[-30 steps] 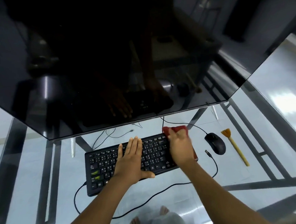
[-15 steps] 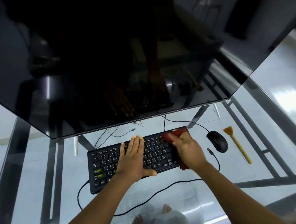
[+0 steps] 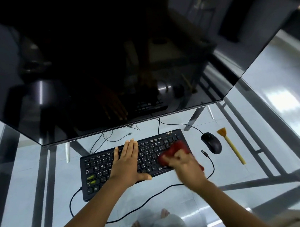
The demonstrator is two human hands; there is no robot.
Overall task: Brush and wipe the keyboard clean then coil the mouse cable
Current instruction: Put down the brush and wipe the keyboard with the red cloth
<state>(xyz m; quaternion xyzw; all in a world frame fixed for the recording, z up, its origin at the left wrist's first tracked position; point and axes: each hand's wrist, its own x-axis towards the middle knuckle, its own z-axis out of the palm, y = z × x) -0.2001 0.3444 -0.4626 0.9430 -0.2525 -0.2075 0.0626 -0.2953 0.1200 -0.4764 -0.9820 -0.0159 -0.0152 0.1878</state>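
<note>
Nearest the camera, two bare forearms are reaching forward over a glass desk [image 3: 277,109], with bare feet showing through the glass below. The left hand [image 3: 127,164] is lying palm down on the middle of the black keyboard [image 3: 100,170], its fingers [image 3: 130,148] straight and pressed together, the thumb stretched out sideways along the keyboard's near edge. The right hand [image 3: 187,165] is blurred with motion; it is resting on a red cloth [image 3: 174,151] over the right part of the keyboard, fingers curled onto the cloth, though whether they are pinching it or just pressing it flat cannot be told through the blur.

The keyboard is lying at a slant on the desk, its right end farther away. "acer" is reading in pale letters on its far right corner; the key legends are too small to read, and two keys near the left end are showing yellow-green marks.

A black cable [image 3: 134,211] is running loosely across the desk in front of the keyboard, ending in a free plug just right of it. Beyond the plug, a black mouse [image 3: 211,143] is sitting near the keyboard's right end, with a yellow-handled brush [image 3: 233,147] lying just beside it to the right, bristles pointing away.

Farthest off, a large dark monitor [image 3: 90,64] is looming over the keyboard, reflecting the hands.
</note>
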